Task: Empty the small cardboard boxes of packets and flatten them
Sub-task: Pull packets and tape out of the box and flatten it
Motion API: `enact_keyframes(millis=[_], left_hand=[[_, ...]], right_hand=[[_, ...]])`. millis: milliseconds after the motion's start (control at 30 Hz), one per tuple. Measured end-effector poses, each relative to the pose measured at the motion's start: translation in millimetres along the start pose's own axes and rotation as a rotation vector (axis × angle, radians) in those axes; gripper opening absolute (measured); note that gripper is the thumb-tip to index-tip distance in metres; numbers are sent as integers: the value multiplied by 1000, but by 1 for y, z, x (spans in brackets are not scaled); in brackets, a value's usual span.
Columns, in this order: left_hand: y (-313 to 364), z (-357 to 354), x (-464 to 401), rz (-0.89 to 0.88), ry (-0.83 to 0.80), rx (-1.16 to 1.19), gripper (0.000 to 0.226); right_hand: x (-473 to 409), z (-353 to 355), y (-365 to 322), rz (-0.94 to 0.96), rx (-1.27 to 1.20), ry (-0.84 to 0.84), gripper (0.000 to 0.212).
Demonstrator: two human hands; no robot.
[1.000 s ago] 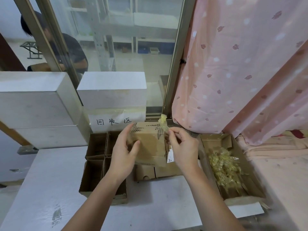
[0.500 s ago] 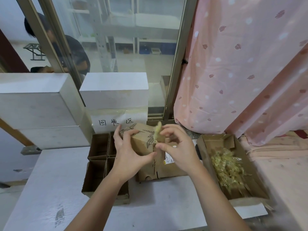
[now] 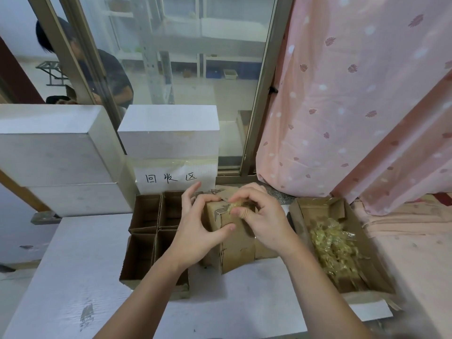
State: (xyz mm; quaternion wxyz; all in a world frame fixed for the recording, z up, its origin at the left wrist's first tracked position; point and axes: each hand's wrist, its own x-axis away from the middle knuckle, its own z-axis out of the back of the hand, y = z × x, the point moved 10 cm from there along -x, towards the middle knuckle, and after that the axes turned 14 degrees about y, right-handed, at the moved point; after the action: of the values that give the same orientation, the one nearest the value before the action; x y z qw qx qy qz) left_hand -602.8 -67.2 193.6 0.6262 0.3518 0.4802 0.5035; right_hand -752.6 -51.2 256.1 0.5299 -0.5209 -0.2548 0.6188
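Head view. The small cardboard box stands on the white table, in front of the handwritten sign and between the divided tray on its left and the open carton on its right. More brown boxes sit just under and in front of it.

The left hand grips the box: thumb curled across the near face, fingers wrapped over the top edge. The right hand pinches a crumpled strip of yellowish tape at the top corner, between thumb and fingertips.

Procedure for the step in hand, judged to be stripping the seal so the flaps can open:
1. Brace the box firmly with the left hand, so that it does not tip toward the pull.
2. Pull the tape low and along the seam, not straight up; a steep pull is likely to tear the cardboard face or snap the strip.
3. Re-pinch close to the box if the strip stretches.
4. Drop the waste tape into the open carton, where similar yellowish scraps already lie.

Whether packets remain inside cannot be told; the box is not yet flattened.
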Motion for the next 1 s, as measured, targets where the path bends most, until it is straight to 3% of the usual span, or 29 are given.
enact_keyframes(millis=[133,367,433,567,767,1000], left_hand=[[-3,3,-7,18,22,47,62],[0,7,-11,53,-18,91,64],[-5,7,-11,87,-27,118,67],[-16,6,-9,165,-16,154,69],[-23,6,-6,209,-17,135,69],[-24,-2,-1,179,-74,61,74]], right_hand=[[-1,5,-11,47,-44,114,11],[-3,10,-14,64,-105,200,28],[-4,11,-11,42,-133,184,34],[-7,7,-2,-9,-144,92,26],[-1,-2,1,-7,0,-120,33],[4,-1,3,87,214,-61,19]])
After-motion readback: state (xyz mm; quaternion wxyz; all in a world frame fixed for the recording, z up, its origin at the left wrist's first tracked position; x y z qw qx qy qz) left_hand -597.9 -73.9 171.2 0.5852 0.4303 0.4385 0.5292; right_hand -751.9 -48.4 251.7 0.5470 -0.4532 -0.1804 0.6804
